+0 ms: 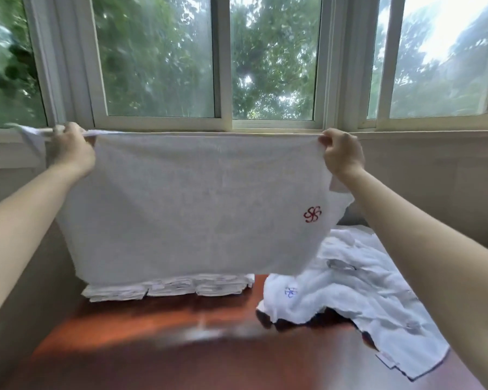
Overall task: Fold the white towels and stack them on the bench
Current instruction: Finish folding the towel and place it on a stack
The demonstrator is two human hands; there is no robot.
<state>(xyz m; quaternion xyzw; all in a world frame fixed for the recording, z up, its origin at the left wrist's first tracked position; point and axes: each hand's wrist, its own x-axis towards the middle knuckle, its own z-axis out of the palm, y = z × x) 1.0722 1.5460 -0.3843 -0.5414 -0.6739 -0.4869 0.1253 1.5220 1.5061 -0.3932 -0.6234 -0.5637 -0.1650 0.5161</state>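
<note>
A white towel (197,204) with a red embroidered logo hangs spread out in the air in front of the window. My left hand (71,147) grips its top left corner and my right hand (341,153) pinches its top right corner. Below it, on the reddish-brown wooden bench (181,347), folded white towels (169,287) lie in low stacks side by side; the hanging towel hides their far part. To the right lies a crumpled heap of unfolded white towels (350,288), one showing a blue logo.
A wide window (223,66) with white frames fills the wall behind the bench, trees outside. Beige walls enclose the bench at left and right. The heap's edge hangs over the bench's right side.
</note>
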